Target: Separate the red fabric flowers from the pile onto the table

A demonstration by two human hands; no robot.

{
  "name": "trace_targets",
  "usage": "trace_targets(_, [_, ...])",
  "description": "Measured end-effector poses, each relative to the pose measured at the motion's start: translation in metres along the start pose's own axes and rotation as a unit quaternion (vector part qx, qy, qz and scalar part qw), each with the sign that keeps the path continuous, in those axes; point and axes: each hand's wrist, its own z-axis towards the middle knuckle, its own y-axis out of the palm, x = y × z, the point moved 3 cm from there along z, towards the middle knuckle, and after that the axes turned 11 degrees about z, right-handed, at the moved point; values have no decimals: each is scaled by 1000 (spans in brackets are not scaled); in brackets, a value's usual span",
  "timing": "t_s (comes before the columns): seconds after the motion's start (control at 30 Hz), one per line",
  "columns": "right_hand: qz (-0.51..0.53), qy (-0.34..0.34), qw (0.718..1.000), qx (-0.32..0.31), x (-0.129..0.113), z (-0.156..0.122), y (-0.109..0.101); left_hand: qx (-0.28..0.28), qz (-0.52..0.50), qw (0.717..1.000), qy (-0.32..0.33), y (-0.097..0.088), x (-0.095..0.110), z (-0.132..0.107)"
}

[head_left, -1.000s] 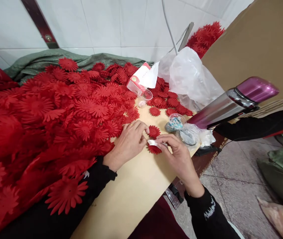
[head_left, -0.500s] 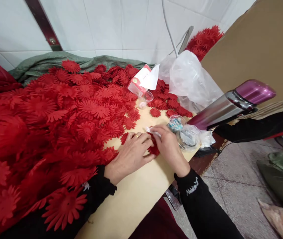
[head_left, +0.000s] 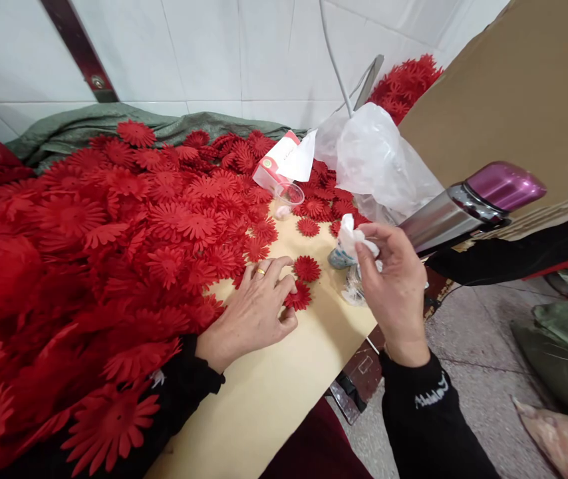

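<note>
My left hand [head_left: 259, 303], with a ring on one finger, rests on the table, fingers apart and slightly bent. Its fingertips are at the edge of a red flower-shaped cutout [head_left: 300, 297]. A second red cutout [head_left: 307, 268] lies just beyond, close to the first. My right hand [head_left: 396, 286] is raised over the table's right side, thumb and fingers closed on a crumpled white tissue [head_left: 348, 233]. Whether anything is wrapped inside the tissue cannot be seen. Behind it, partly hidden, stands a small clear cup [head_left: 338, 258] with bluish contents.
A big heap of red flower cutouts [head_left: 164, 213] covers the left and back of the pale table [head_left: 264, 399]. A red-and-white carton [head_left: 277, 169] and a clear plastic cup [head_left: 291, 193] sit at the back. A steel flask [head_left: 438, 219] leans by a white plastic bag [head_left: 376, 153].
My right hand has moved right and up, away from the cutouts, with the white tissue in it. Two red cutouts now show uncovered. My left hand has shifted slightly left.
</note>
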Motion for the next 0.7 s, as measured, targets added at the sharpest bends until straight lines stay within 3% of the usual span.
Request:
trace_targets(0.07, [-51,-12,998,-28,10,10,-3,-3,-1,1000,2,1,0,0])
trace_targets(0.17, [-128,-29,982,-133,24,18,2,-8,0,1000,0,1,-1,0])
trace_targets(0.23, [-152,-39,973,-167,25,21,3,-12,1,1000,-10,2,-2,1])
trace_targets(0.3, [-150,-51,977,-141,18,22,-1,-16,-1,1000,-17,1,-3,1])
trace_targets(0.4, [-115,-67,990,-51,-4,19,-9,-17,-17,1000,-18,2,-4,3])
trace_targets(0.5, [-70,-94,992,-47,-20,7,2,-10,-25,999,-21,4,-5,3])
trace_targets(0.6, [-64,-106,983,-139,-16,-10,31,2,-12,999,-31,9,-7,3])
trace_targets(0.7, [-127,-79,955,-255,-4,-23,54,12,-5,999,-38,11,-9,1])
